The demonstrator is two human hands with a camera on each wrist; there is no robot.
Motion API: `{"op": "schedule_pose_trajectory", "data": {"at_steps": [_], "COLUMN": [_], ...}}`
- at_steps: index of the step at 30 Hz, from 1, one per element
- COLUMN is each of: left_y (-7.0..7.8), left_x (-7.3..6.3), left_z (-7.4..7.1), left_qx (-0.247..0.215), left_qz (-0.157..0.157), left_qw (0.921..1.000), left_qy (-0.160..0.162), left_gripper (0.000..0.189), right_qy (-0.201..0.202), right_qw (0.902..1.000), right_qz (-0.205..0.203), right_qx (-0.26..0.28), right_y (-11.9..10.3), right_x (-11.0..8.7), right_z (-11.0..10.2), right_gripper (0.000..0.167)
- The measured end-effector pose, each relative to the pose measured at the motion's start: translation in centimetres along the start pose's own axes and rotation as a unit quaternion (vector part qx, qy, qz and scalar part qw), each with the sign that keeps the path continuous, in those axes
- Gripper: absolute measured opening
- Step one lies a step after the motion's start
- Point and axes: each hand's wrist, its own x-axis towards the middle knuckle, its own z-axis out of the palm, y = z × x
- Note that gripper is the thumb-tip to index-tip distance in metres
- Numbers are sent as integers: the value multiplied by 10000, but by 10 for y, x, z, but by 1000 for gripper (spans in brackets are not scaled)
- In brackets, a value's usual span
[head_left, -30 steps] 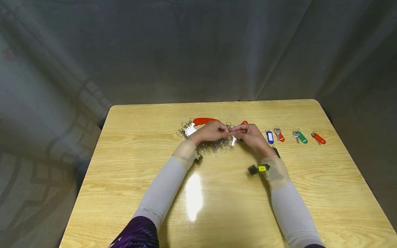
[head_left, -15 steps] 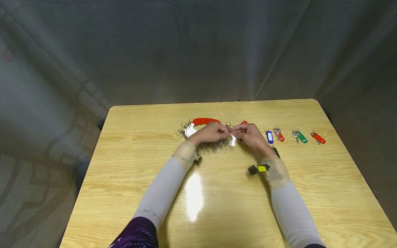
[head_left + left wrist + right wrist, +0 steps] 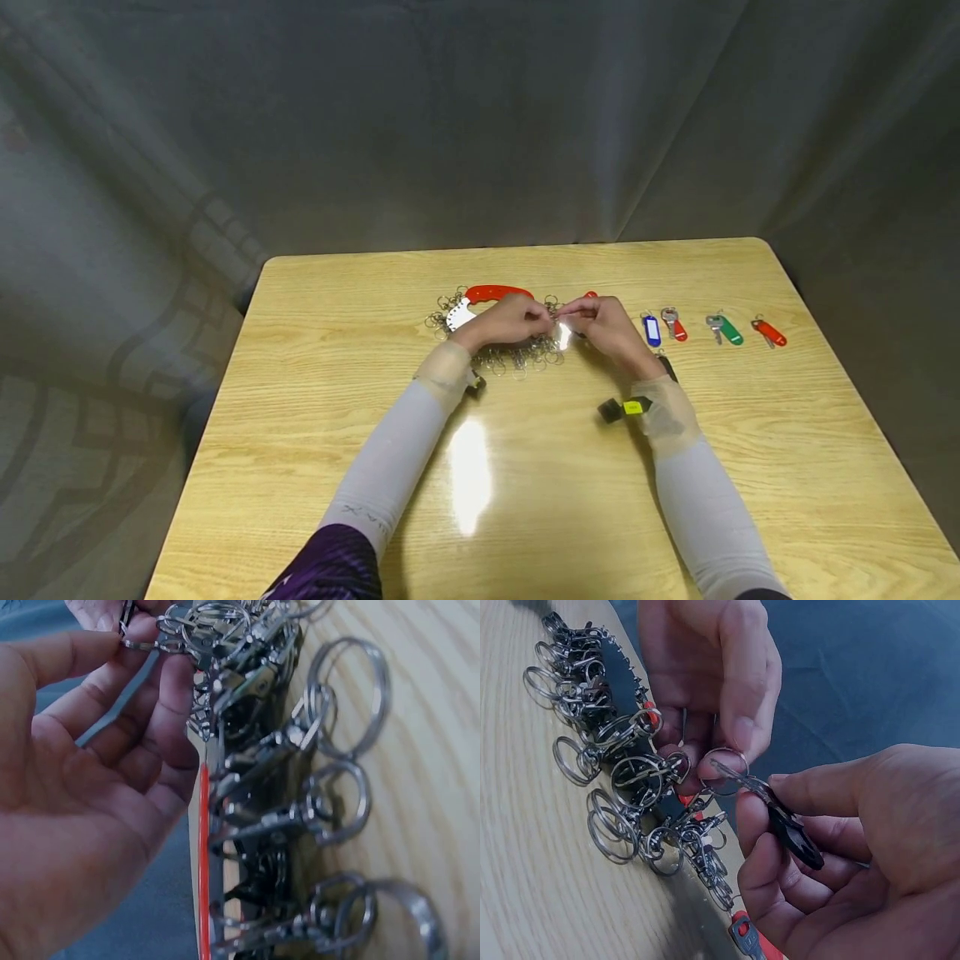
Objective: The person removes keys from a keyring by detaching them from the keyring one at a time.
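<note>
Beside the red-handled white holder (image 3: 459, 315), which bristles with metal swivel clasps and split rings, both hands meet. My left hand (image 3: 510, 320) pinches a thin split ring (image 3: 726, 771) between thumb and fingertips, close to the row of clasps (image 3: 262, 787). Opposite it, my right hand (image 3: 603, 323) grips a black key tag (image 3: 795, 838) along with a silver key (image 3: 739, 777) that points toward the ring. The key's blade overlaps the ring in the right wrist view. In the head view, the hands mostly hide the ring and the black tag.
To the right lie a blue tag (image 3: 652, 331), a key with a red tag (image 3: 679, 330), a key with a green tag (image 3: 731, 331) and another red tag (image 3: 771, 333). A black tag (image 3: 667, 367) lies near the right wrist. Another red tag (image 3: 590, 294) shows behind the right hand.
The right hand shifts very slightly away from the body, covering more of the red tag behind it. The left hand stays almost in place, and both keep their hold.
</note>
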Motion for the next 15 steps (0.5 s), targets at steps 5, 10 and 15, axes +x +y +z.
{"op": "schedule_pose_trajectory", "data": {"at_steps": [5,10,15], "left_y": [0,0,0], "left_x": [-1,0,1], "left_z": [-2,-2,-1], "left_qx": [9,49,202], "left_qz": [141,288,462], "left_qw": [9997,9991,9982], "left_qy": [-190,-323,-316], "left_gripper": [20,19,21], "right_qy": [24,-32,-35], "right_qw": [10000,10000,9999], "right_qz": [-2,-8,8], "right_qx": [-13,73,155], "right_y": [0,1,0], "right_x": [0,0,-2], "right_z": [-3,-4,-4], "right_gripper": [24,26,27]}}
